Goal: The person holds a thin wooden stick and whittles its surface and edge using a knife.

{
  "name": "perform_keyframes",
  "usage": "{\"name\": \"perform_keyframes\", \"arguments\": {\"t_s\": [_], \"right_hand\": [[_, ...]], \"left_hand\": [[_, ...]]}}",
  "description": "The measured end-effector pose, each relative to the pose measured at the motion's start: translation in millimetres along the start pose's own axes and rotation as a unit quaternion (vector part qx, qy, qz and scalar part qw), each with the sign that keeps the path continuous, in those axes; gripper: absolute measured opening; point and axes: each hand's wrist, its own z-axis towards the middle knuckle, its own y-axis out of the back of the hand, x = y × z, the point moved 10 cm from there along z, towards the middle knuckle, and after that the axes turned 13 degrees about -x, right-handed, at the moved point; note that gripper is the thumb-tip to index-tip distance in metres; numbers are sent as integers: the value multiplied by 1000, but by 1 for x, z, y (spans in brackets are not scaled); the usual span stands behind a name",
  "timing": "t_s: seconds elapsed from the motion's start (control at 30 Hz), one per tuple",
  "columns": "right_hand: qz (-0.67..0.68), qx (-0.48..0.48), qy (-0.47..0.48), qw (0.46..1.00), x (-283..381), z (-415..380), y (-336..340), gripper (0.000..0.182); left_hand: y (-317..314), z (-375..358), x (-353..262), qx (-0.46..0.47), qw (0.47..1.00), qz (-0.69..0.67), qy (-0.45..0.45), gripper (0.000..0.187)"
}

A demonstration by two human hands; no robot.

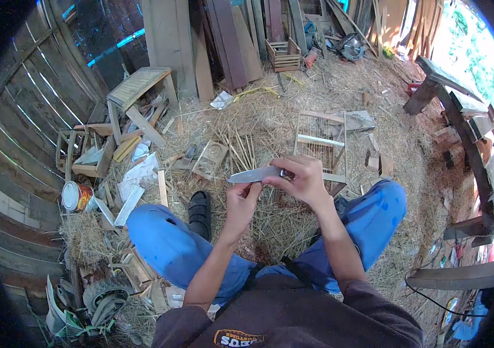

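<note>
I sit on a straw-covered floor with my knees apart in blue trousers. My right hand (302,180) grips the handle of a knife (254,174), whose grey blade points left. My left hand (242,203) is raised under the blade, its fingertips pinched just below the blade's middle. Whether something thin is held between those fingers cannot be made out. A bundle of thin split sticks (240,149) lies on the straw just beyond my hands.
A small slatted frame (320,141) stands ahead to the right. A black sandal (200,213) lies by my left knee. A wooden stool (137,90), a tin can (76,196), a crate (284,55) and leaning planks (229,40) surround the spot. A wooden bench (461,116) runs along the right.
</note>
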Motion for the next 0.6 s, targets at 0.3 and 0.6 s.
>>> {"name": "perform_keyframes", "arguments": {"t_s": [0.3,0.6], "right_hand": [[16,10,-46,999,-3,-9,-6,34],[-2,-16,30,999,16,3,6,38]], "left_hand": [[-5,-6,9,51,994,-44,88,26],[-8,-8,9,56,991,-62,103,21]]}}
